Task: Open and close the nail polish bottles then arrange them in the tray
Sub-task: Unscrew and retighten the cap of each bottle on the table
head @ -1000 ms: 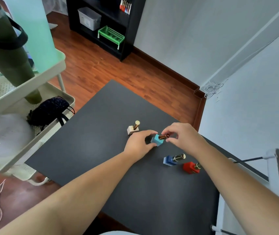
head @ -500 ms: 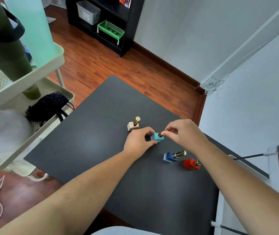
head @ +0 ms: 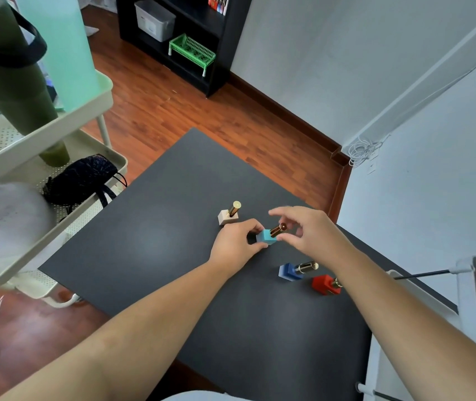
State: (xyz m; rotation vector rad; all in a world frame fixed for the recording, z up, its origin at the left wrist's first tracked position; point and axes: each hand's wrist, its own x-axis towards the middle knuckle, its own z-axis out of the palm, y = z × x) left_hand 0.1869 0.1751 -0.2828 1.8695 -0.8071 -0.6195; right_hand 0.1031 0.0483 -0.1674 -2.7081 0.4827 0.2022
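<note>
A light blue nail polish bottle (head: pixel 266 237) with a gold cap (head: pixel 277 229) stands tilted on the black table (head: pixel 150 241). My left hand (head: pixel 235 246) grips its square body from the left. My right hand (head: pixel 307 231) hovers around the cap with its fingers spread; the index finger is lifted off the cap and blurred. A white bottle (head: pixel 228 215) stands upright just behind my left hand. A dark blue bottle (head: pixel 290 270) and a red bottle (head: pixel 324 283) lie on their sides near my right forearm.
A cream trolley (head: pixel 57 198) with a dark pouch (head: pixel 80 175) and a green flask stands at the table's left. A green basket (head: pixel 191 50) sits on a black shelf across the room. White frame parts (head: pixel 468 285) stand at the right edge.
My right hand's fingers have come apart from the light blue bottle's cap, which now shows. My left hand keeps its hold on the body.
</note>
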